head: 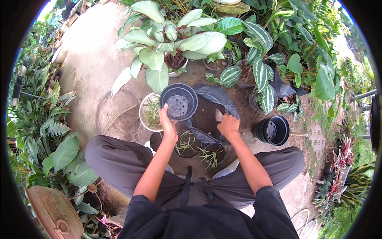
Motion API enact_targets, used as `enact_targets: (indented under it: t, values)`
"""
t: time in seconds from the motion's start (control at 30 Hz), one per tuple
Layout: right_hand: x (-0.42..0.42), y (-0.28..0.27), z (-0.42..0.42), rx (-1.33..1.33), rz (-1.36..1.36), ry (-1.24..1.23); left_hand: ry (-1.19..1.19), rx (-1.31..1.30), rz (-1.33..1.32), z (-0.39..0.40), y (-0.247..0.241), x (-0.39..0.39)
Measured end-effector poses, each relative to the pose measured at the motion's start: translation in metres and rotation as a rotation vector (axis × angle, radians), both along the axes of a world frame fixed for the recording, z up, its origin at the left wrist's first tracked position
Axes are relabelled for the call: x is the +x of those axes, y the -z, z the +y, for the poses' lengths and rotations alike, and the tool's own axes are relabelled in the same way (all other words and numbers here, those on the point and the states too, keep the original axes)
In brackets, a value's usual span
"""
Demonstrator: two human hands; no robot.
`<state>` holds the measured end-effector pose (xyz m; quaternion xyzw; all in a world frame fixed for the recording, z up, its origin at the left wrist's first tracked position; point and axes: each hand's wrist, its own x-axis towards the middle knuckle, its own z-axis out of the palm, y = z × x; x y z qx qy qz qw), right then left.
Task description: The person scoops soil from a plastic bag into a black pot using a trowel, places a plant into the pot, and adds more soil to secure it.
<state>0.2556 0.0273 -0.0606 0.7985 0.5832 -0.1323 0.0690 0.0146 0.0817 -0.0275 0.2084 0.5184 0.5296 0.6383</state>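
My left hand (169,127) grips the rim of a black plastic nursery pot (182,103), tilted so its bare, perforated bottom shows. My right hand (229,127) is closed around a small pale scoop-like piece (218,115), whose exact kind is unclear. That piece is over dark soil (204,115) inside a black plastic bag (219,94) with its sides folded down. Left of the held pot stands a white pot (142,119) of thin-leaved seedlings. Between my knees are small dark pots with grassy plants (186,143), partly hidden by my left forearm.
Nested black pots (272,130) lie tipped on the ground at the right. A large pale-leaved potted plant (170,44) stands ahead, with striped-leaf potted plants (262,80) to its right. Dense foliage (64,149) borders the left side, near a brown clay vessel (56,212).
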Motion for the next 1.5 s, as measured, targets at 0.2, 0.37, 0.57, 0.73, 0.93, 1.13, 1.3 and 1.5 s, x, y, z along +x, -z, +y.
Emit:
enact_targets:
  t: [0.2,0.37,0.57,0.73,0.93,1.13,1.3,1.5]
  values:
    - [-0.027,0.015,-0.013,-0.011,0.223,0.068,-0.055,-0.057,-0.041,-0.003,0.001,-0.006]
    - [-0.034,0.022,-0.009,0.011,0.318,0.104,-0.082,-0.066,-0.078,-0.001,-0.008,-0.007]
    - [-0.051,0.021,-0.012,0.003,0.431,0.094,-0.078,-0.033,-0.072,-0.003,-0.024,-0.014]
    - [-0.026,0.03,-0.012,-0.028,0.538,0.262,-0.054,-0.126,-0.035,-0.004,-0.012,-0.014]
    - [0.01,-0.028,0.002,-0.034,0.518,0.212,-0.032,-0.093,-0.032,-0.004,-0.016,-0.011]
    - [0.042,-0.069,0.012,-0.153,0.649,0.153,-0.009,-0.057,-0.012,-0.006,-0.023,-0.012]
    - [0.053,-0.096,0.007,-0.121,0.783,0.18,0.013,-0.103,0.061,-0.008,-0.016,-0.012]
    - [0.061,-0.139,0.015,-0.086,0.874,0.101,0.1,-0.088,0.125,-0.012,-0.008,-0.012]
